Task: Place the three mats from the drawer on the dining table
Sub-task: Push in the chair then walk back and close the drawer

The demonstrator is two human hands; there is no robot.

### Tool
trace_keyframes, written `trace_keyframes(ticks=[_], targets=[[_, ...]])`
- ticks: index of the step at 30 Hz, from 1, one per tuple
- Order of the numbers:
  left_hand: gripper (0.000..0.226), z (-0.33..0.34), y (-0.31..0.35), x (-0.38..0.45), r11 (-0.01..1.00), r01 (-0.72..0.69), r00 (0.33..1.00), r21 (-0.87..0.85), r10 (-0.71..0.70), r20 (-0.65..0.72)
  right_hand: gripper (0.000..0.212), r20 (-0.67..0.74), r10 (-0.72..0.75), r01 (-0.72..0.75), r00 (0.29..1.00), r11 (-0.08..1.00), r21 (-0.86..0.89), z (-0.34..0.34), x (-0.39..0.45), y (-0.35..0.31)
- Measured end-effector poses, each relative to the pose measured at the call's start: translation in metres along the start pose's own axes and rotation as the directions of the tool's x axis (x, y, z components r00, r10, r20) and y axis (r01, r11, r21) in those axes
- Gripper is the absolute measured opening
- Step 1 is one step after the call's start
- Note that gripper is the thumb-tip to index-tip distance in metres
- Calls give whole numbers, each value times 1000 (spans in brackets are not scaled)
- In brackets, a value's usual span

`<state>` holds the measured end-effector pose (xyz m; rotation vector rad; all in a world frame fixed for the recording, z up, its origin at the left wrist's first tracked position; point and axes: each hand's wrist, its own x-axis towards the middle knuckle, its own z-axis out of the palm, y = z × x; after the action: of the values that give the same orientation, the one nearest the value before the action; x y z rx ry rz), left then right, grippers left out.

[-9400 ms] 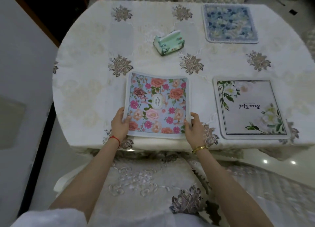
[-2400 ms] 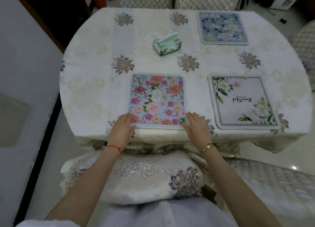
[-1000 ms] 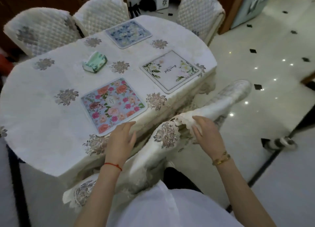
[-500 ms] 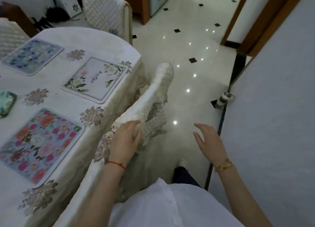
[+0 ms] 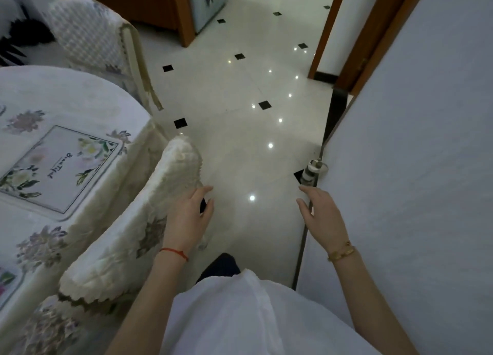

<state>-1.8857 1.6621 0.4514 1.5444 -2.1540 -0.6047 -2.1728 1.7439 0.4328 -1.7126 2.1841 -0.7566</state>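
The white mat with green leaves and script [image 5: 57, 169] lies flat on the dining table [image 5: 88, 101] at the left. A sliver of the pink floral mat [image 5: 4, 284] shows at the left edge; the blue mat is out of view. My left hand [image 5: 188, 217] hovers beside the top of the chair back [image 5: 149, 216], fingers loosely bent, holding nothing. My right hand [image 5: 318, 213] hangs in the air near the wall, fingers relaxed and empty.
A quilted chair [image 5: 88, 37] stands at the table's far end. A grey wall [image 5: 416, 167] runs along the right, with a door stop [image 5: 312, 172] at its foot. Glossy tiled floor [image 5: 240, 114] stretches ahead toward wooden door frames [image 5: 354, 34].
My view has swung right, away from the table toward the floor. My left hand has slid off the chair back, and both hands have moved forward, empty.
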Motion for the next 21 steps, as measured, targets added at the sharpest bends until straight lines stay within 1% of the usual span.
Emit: trace_keyframes(ticks=[5, 9, 11, 15, 18, 21], targets=[[33, 29, 9, 59, 998, 50, 998, 34, -52, 48, 33, 59, 21, -22, 998, 1000, 14, 8, 53, 36], [34, 52, 12, 120, 995, 99, 994, -5, -99, 50, 34, 103, 34, -36, 994, 999, 22, 19, 123, 67], [33, 63, 11, 159, 993, 113, 993, -30, -112, 33, 34, 118, 12, -16, 993, 999, 33, 22, 171, 77], [30, 72, 13, 251, 990, 143, 989, -7, -144, -36, 34, 128, -47, 44, 991, 999, 30, 14, 285, 81], [29, 69, 17, 326, 991, 134, 989, 21, -132, -74, 34, 112, -92, 91, 989, 996, 19, 7, 370, 80], [28, 61, 21, 391, 991, 124, 988, 40, -120, -93, 34, 113, -106, 105, 988, 994, 16, 7, 432, 76]])
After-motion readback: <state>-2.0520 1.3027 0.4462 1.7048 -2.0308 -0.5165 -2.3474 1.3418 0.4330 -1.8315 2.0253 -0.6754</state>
